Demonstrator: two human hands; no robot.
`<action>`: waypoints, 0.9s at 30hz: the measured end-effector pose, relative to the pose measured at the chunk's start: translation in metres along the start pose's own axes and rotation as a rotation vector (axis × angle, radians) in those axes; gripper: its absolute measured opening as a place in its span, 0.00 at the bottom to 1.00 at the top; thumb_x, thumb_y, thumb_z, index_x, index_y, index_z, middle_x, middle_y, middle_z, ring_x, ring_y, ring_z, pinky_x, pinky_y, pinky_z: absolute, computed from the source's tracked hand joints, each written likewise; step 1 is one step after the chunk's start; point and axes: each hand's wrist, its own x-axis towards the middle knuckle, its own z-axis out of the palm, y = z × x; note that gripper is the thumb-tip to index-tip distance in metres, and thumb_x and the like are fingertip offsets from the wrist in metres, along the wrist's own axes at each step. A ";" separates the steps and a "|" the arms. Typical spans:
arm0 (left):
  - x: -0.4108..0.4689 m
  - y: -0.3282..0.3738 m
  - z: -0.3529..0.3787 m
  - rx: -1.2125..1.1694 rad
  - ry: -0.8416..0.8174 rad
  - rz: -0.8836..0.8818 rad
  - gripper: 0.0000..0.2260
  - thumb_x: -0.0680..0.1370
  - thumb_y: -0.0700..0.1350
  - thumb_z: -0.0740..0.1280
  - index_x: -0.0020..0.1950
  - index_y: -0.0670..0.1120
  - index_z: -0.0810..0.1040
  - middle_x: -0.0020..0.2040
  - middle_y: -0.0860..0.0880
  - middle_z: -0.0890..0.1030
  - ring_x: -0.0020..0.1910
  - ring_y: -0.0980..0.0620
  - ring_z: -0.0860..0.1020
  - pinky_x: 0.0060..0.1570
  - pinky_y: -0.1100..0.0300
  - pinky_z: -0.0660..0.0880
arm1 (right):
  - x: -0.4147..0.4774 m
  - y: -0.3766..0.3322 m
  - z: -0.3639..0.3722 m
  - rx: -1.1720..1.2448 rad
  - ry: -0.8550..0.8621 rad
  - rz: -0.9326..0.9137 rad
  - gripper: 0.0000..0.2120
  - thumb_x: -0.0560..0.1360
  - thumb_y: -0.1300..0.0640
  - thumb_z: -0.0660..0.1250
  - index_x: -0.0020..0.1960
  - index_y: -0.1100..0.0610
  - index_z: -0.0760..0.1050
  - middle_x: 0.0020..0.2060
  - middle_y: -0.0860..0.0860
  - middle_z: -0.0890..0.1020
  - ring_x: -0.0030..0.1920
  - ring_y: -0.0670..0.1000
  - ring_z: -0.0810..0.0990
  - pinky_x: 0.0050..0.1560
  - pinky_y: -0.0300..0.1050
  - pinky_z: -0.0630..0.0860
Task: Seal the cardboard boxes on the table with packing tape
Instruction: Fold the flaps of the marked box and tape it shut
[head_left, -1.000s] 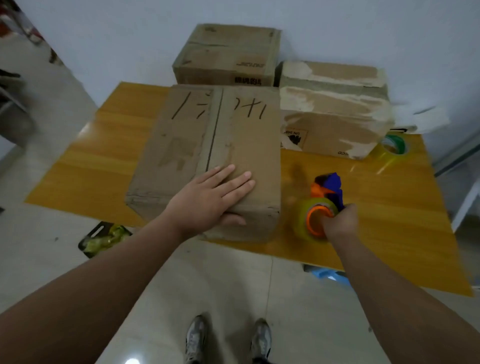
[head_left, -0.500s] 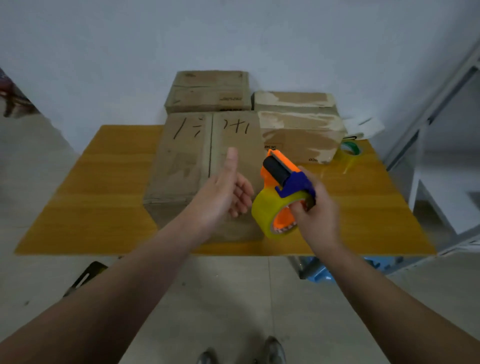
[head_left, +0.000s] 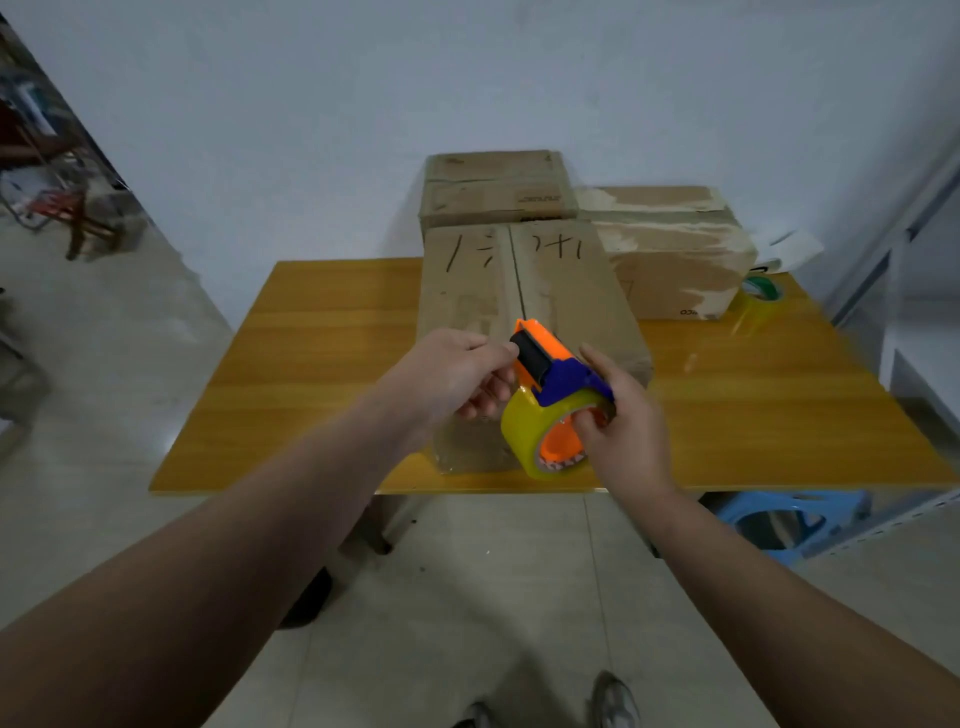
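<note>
Now, head view: 1 orange-and-blue tape dispenser, yellow roll, gripped by my right hand above the brown cardboard box; left hand, newly off that box, pinches its roller end. Box untaped; taping next, I judge.

Dispenser: orange frame, blue body, black roller. Roll on it: translucent yellow, orange core. Near box: plain brown, black handwritten strokes on top. Back box: brown, small black print. Right box: brown with pale torn patches. Table: yellow-orange wood grain. Spare roll: yellowish, green core. Stool: light blue. Wall: pale bluish white. Floor: beige-grey tiles. Shoes: grey.
</note>
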 end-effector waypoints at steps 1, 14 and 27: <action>0.000 -0.001 -0.004 0.020 0.002 0.004 0.14 0.80 0.48 0.62 0.36 0.45 0.75 0.26 0.52 0.77 0.24 0.58 0.73 0.23 0.68 0.67 | -0.002 -0.002 0.005 -0.006 -0.005 -0.003 0.29 0.72 0.65 0.67 0.71 0.51 0.67 0.60 0.42 0.75 0.60 0.41 0.73 0.56 0.36 0.71; 0.015 -0.005 -0.030 0.161 -0.005 -0.036 0.14 0.79 0.48 0.62 0.35 0.45 0.74 0.24 0.53 0.75 0.24 0.60 0.72 0.25 0.67 0.68 | -0.002 -0.022 0.032 0.291 -0.483 0.006 0.48 0.67 0.67 0.69 0.76 0.40 0.49 0.65 0.52 0.72 0.59 0.48 0.76 0.54 0.50 0.76; 0.031 -0.013 -0.059 0.397 0.030 -0.037 0.12 0.77 0.49 0.67 0.39 0.42 0.76 0.37 0.45 0.83 0.33 0.55 0.81 0.27 0.68 0.73 | 0.010 -0.032 0.022 0.127 -0.452 -0.070 0.47 0.68 0.63 0.71 0.72 0.30 0.52 0.55 0.46 0.65 0.53 0.45 0.74 0.45 0.49 0.79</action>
